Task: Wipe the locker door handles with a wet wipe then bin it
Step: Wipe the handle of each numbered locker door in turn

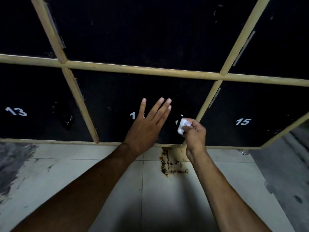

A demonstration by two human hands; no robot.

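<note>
Wet wipe (183,126), crumpled and white, is pinched in curled fingertips of right hand (194,135) and held at right edge of middle locker door (117,101). Handle there is hardly told from dark door. Left hand (148,124) is spread flat before same door, fingers straight, holding nothing; part of door number is covered by it. Doors 13 (33,91) and 15 (260,102) are seen either side, divided by pale frame strips (142,69). Stained tiled floor (100,173) is seen below.

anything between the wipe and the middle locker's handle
Nothing visible: the wet wipe in the right hand is at the handle; the left hand lies flat on the door, clear of it.
</note>
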